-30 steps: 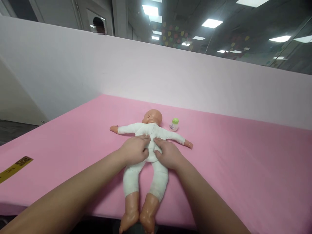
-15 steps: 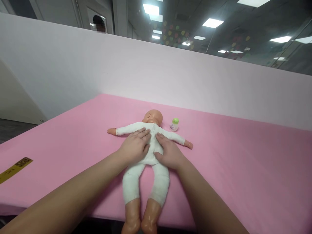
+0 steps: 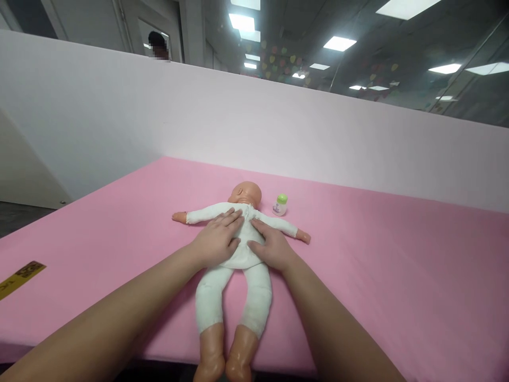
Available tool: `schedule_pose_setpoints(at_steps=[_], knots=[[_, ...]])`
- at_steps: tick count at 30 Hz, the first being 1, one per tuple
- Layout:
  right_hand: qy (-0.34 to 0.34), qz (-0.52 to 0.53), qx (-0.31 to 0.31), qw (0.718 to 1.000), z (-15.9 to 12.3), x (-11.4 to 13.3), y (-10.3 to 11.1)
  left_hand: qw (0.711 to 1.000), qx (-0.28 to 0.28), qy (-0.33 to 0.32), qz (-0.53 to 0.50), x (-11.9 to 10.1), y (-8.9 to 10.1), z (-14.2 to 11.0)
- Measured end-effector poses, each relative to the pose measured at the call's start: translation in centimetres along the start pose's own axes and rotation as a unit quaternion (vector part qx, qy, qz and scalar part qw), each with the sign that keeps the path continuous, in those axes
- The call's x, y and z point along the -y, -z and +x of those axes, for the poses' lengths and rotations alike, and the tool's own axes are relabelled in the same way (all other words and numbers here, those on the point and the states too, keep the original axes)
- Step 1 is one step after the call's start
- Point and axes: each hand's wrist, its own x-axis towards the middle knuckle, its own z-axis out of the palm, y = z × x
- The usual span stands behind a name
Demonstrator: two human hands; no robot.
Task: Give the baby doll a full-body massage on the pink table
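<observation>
A baby doll (image 3: pixel 247 244) with a white cloth body lies face down, its arms spread and its bald head turned to the left. My left hand (image 3: pixel 220 237) rests flat on the left side of its back, fingers stretched out. On the right side of the back lies my right hand (image 3: pixel 273 245), also open, its thumb pointing inward. A strip of white cloth shows between the two hands. Just right of the doll's head stands a small clear jar (image 3: pixel 280 206) with a green lid, untouched.
The pink-covered table (image 3: pixel 377 276) carries a yellow tape strip (image 3: pixel 22 278) at its left. A white partition (image 3: pixel 298 127) rises behind it. The doll's feet reach over the front edge. Beyond the partition, part of a person's head (image 3: pixel 158 45) shows by a door.
Both hands have slid slightly up the doll's back and flattened, with the left fingers spreading more. The doll's left-hand arm has shifted outward a little. The camera view has tilted slightly.
</observation>
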Motion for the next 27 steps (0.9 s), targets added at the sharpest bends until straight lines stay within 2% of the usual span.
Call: schedule_pose_setpoints(at_steps=[5,10,15,22,25,27], knots=[[0.0,-0.027,-0.009,1.0,0.7,-0.8,-0.5,1.0,0.017,-0.008,-0.001,0.8,-0.5,1.0],[-0.031,-0.012,-0.004,0.999,1.2,-1.1,-0.9,0.999,0.034,-0.02,-0.033,1.2,-0.4,1.9],[-0.069,0.003,0.018,0.997,1.2,-0.6,-0.3,0.998,0.044,-0.012,-0.052,1.1,-0.3,2.3],[-0.066,-0.016,0.021,0.997,1.9,0.3,0.5,0.993,0.041,-0.003,-0.114,1.4,-0.1,2.9],[-0.06,-0.033,-0.005,0.998,2.3,0.1,-0.1,0.983,0.015,0.027,-0.181,1.7,-0.5,2.9],[-0.051,-0.044,-0.031,0.997,2.3,-0.2,-0.5,0.969,-0.042,0.069,-0.232,1.8,-0.8,2.7]])
